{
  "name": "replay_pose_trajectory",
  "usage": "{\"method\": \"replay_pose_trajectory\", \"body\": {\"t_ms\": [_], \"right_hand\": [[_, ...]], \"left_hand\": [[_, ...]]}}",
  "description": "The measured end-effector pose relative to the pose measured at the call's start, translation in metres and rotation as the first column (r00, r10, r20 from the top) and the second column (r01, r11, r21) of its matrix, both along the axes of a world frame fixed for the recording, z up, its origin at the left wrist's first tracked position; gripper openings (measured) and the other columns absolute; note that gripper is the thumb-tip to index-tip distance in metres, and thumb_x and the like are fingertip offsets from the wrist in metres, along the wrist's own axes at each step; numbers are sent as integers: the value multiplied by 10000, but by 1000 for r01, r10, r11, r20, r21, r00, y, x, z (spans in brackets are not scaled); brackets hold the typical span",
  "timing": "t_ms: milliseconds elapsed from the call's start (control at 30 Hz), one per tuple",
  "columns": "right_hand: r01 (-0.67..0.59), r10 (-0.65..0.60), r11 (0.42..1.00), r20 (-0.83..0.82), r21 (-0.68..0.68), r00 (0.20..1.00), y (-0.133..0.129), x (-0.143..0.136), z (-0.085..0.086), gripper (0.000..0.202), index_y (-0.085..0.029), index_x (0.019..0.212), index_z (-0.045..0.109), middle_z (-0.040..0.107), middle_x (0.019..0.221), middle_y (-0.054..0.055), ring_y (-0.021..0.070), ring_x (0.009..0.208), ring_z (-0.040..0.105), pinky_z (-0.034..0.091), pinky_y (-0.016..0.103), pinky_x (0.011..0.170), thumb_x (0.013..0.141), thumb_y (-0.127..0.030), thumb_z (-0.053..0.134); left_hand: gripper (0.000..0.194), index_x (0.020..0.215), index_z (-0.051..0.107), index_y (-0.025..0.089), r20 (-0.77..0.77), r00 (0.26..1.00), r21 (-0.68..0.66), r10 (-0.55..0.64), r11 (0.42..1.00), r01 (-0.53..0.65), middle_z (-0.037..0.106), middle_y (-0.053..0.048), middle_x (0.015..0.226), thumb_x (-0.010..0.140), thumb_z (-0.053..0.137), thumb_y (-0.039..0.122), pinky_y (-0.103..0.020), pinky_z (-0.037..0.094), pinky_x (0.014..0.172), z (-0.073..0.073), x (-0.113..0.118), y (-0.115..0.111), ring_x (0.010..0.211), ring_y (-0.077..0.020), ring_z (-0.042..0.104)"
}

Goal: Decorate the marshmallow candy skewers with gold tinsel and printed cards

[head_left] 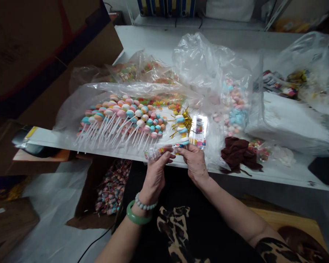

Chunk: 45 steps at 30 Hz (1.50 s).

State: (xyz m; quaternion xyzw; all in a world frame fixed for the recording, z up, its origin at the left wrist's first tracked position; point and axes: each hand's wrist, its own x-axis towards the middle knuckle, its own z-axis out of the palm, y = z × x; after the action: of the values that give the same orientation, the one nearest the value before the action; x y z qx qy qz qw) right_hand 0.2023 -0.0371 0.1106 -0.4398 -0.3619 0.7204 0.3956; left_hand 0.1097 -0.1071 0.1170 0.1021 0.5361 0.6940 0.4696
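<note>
Nearest the lens, your two forearms rise from the lower edge, the left wrist ringed by a green bangle [136, 217] and a pale bead bracelet [144, 204]. Your left hand [157, 171] is closed, thumb and fingertips pinching one end of a small clear packet [161, 151] printed with coloured stripes. Your right hand [195, 160] is likewise closed in a pinch on the packet's other end, so the packet lies level between both hands, just over the near edge of the white table [285, 128].

Immediately beyond the fingertips stands a short lollipop tied with gold tinsel [185, 122], and just beside it lies a clear printed wrapper [199, 130]. To the left, a large heap of pastel lollipops [123, 117] rests on an opened plastic sheet, their white sticks fanned toward you. Behind that heap, bags of mixed sweets [142, 73] crowd against a brown carton [57, 54].

To the right, a tall crumpled clear bag [208, 65] holding pink and blue sweets rises close to your right hand and screens part of the table behind it. A dark red cloth [239, 153] lies near the table edge, well apart from the packet. A black flat object [325, 170] sits at the far right. Below the table, on your left, an open box of wrapped sweets [112, 190] sits on the floor.
</note>
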Motion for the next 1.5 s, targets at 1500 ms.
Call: {"method": "replay_pose_trajectory", "body": {"t_ms": [1500], "right_hand": [[-424,173,828,553,366,815,-1,68,12,279,-194,642,549,463,604,-23,125,594,438,325,252,571,883,-331,513]], "left_hand": [[202,668,615,176,495,843,-195,211,972,-129,629,15,568,760,762,281,-283,524,602,1,-34,15,556,-132,618]]}}
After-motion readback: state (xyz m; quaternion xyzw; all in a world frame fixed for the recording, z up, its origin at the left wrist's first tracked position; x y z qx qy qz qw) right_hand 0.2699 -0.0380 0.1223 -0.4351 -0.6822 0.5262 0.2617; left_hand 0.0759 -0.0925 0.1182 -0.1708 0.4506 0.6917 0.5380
